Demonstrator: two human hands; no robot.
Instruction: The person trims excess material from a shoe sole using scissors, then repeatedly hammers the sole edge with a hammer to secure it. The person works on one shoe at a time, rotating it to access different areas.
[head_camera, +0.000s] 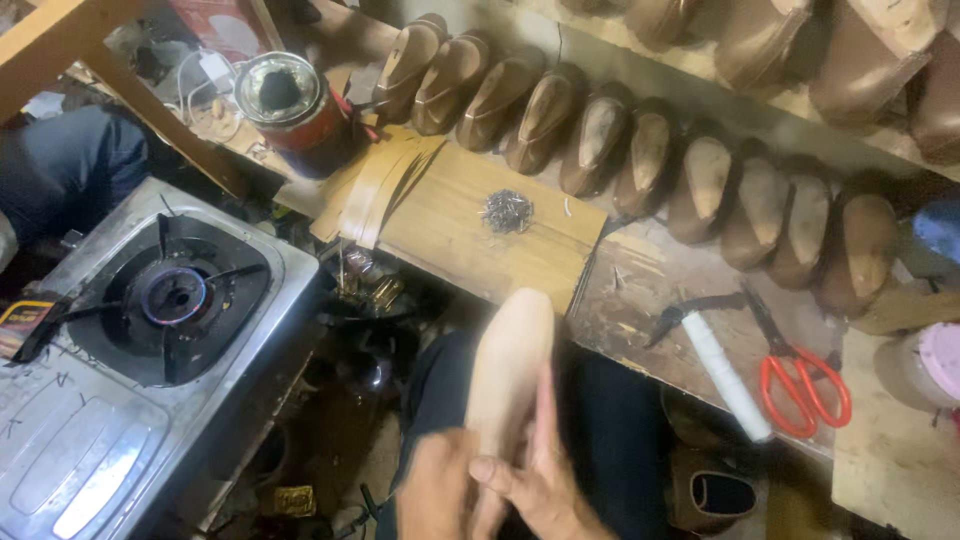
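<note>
Both hands (490, 480) grip a pale wooden shoe last (508, 365); it points away.

shoe last (505, 365): pale smooth matt wood | stove (120, 420): brushed metal | scissors (805, 385): glossy red plastic handles
</note>
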